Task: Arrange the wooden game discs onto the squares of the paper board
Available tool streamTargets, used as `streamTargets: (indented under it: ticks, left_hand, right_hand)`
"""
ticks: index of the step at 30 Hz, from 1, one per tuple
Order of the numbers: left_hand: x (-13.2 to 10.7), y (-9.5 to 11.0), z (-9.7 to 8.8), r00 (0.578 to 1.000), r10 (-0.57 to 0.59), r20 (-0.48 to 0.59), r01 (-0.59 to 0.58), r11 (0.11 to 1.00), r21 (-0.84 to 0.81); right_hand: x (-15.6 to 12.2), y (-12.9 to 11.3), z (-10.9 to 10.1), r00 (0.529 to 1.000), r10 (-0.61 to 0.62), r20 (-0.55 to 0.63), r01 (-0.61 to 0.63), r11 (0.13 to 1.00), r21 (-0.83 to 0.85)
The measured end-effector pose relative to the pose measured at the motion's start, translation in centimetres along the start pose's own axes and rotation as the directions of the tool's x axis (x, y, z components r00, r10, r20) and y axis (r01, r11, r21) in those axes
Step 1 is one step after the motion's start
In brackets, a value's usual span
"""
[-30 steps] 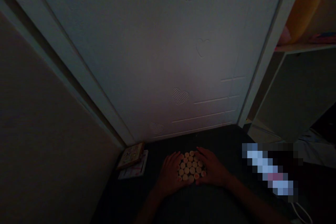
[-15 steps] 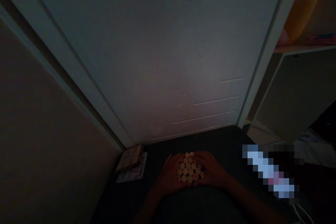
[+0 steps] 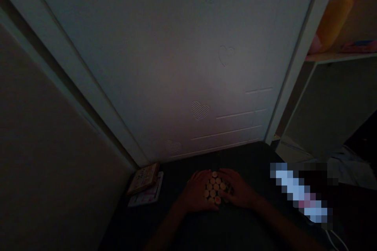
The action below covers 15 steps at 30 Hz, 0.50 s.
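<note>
A tight cluster of round wooden discs, likely Chinese chess pieces, lies on a dark cloth-covered surface. Some show reddish marks, but the dim light hides any detail. My left hand rests flat against the cluster's left side, with its fingers over the nearest discs. My right hand lies on the right side, its fingertips on the discs. Neither hand lifts a disc. The hands hide part of the cluster.
A framed or boxed picture item lies on a printed booklet at the left. A white door rises behind the surface. A pixelated object and a white cable lie at the right, below a shelf.
Both hands have moved inward over the discs, and the visible cluster has narrowed. The view has shifted slightly.
</note>
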<state>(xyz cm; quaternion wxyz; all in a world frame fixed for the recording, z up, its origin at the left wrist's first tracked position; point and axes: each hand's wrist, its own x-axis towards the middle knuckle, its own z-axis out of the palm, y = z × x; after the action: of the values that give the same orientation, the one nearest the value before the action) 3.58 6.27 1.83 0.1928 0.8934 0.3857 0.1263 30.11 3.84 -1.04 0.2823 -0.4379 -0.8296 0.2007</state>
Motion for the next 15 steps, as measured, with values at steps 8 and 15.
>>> streamTargets:
  ticks: [8, 15]
  left_hand:
    - [0.7, 0.6, 0.4, 0.999, -0.011, -0.031, 0.011, 1.000, -0.005]
    - [2.5, 2.0, 0.5, 0.998, 0.027, 0.055, -0.027, 1.000, -0.007]
  right_hand:
    - [-0.2, -0.1, -0.2, 0.999, 0.043, -0.021, -0.042, 0.998, 0.056]
    - [-3.0, 1.2, -1.3, 0.988, 0.137, -0.076, -0.132, 0.988, 0.075]
